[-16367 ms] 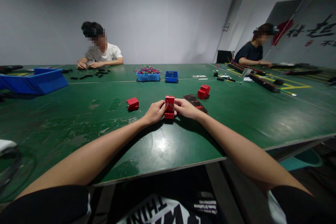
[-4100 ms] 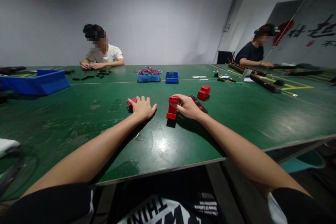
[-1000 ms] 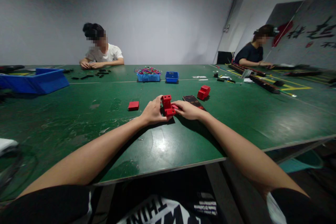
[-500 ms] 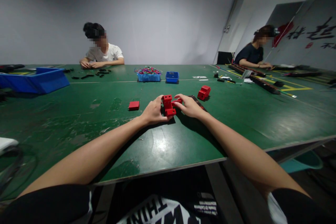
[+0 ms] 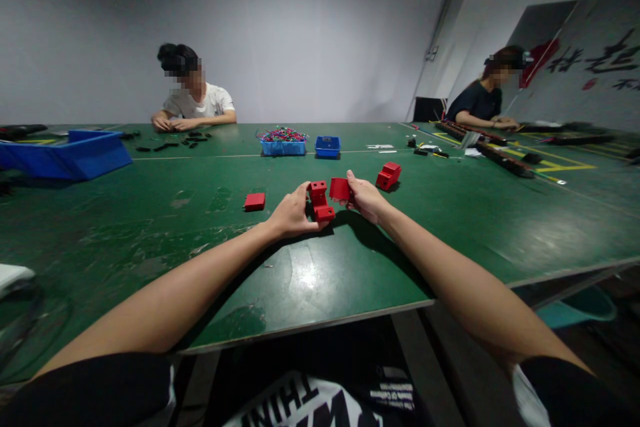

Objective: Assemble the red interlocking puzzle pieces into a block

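My left hand (image 5: 291, 213) is closed round a red block assembly (image 5: 319, 200) that stands on the green table (image 5: 450, 213). My right hand (image 5: 366, 197) is raised just right of it and pinches a small red plate (image 5: 339, 189) upright, close to the assembly's top. A loose flat red piece (image 5: 255, 201) lies to the left of my left hand. Another red block (image 5: 389, 175) rests beyond my right hand.
At the back middle stand a blue tray of coloured parts (image 5: 283, 140) and a small blue bin (image 5: 327, 145). A large blue bin (image 5: 67, 155) is far left. One person (image 5: 193, 95) sits opposite with black parts; another person (image 5: 480, 97) works at the right.
My right hand has lifted off the table with the small red plate and turned it upright beside the assembly. The left hand and the assembly have stayed put.
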`<state>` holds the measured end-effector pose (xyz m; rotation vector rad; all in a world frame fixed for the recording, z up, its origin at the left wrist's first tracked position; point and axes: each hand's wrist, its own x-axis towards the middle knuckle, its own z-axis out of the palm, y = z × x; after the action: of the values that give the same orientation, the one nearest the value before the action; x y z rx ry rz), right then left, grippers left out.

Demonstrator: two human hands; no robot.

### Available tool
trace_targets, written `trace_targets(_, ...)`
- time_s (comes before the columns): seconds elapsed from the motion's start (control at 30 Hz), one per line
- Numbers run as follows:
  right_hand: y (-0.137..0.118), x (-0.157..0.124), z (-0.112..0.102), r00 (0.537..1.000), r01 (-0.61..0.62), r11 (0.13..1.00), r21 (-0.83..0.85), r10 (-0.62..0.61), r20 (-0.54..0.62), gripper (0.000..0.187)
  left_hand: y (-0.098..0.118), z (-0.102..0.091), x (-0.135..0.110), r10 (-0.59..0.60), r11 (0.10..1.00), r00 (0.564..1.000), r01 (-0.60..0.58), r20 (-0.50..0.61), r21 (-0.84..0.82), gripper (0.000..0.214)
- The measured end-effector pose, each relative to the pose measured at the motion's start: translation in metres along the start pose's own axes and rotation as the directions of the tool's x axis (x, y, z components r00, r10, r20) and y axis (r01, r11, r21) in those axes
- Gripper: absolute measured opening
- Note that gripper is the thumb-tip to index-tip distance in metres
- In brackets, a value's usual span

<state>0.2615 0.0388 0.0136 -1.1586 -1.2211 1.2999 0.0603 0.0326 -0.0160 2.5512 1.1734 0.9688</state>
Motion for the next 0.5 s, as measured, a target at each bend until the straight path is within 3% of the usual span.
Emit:
trace_targets(0.13, -0.0041, -0.0030, -0.0009, 1.000, -0.024, 0.998, 0.053, 0.023, 0.020, 0.040, 0.0009, -0.0005, 0.0001, -0.005, 1.000, 1.000, 0.006, 0.019, -0.007, 0.088)
trace_targets(0.27, -0.0047, -0.0037, -0.0026, 0.999, 0.032, 0.998, 0.053, -0.034, 0.035, 0.026, 0.0004, -0.0003, 0.0004, 0.011, 1.000, 1.000, -0.011, 0.012, -0.010, 0.087)
trace_targets(0.5, -0.0026, -0.0027, -0.0035, 0.995, 0.078, 0.997, 0.026, -0.080, 0.057, 0.026, -0.0018, 0.0007, 0.0006, 0.028, 1.000, 1.000, -0.028, 0.013, -0.004, 0.084)
